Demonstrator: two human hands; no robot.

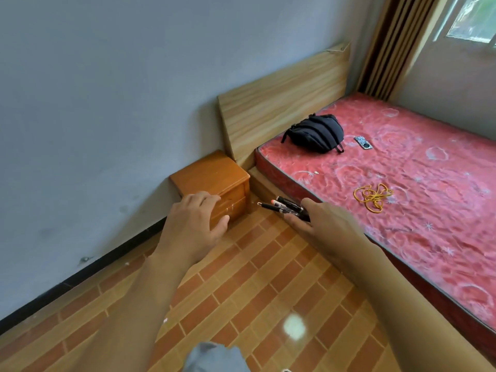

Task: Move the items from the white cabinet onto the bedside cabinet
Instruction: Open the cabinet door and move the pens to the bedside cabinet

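The room has a pale grey wall and a floor of orange and brown tiles laid like bricks. A black strip runs along the bottom of the wall.

In the corner stands the little bedside cabinet. It is orange-brown wood with drawers on the front. Its top is the surface, and it looks bare in the part that shows. It sits against the wall, just beside the bed.

The bed has a tall wooden headboard and a red mattress with swirly flower shapes. On the mattress lie a black bag near the headboard, a small dark gadget beside the bag, and a tangle of yellow cord further down. Behind the bed hangs a brown striped curtain, and a window shows in the top corner.

The right hand reaches out over the edge of the bed. Its grip is closed round a bunch of pens. The pens are dark, one has an orange bit, and their tips point toward the cabinet. They are in the air, near the cabinet but not on it.

The left hand is in front of the cabinet drawers. Its fingers are loose and a little bent, and it holds nothing. I cannot tell if it touches the wood.
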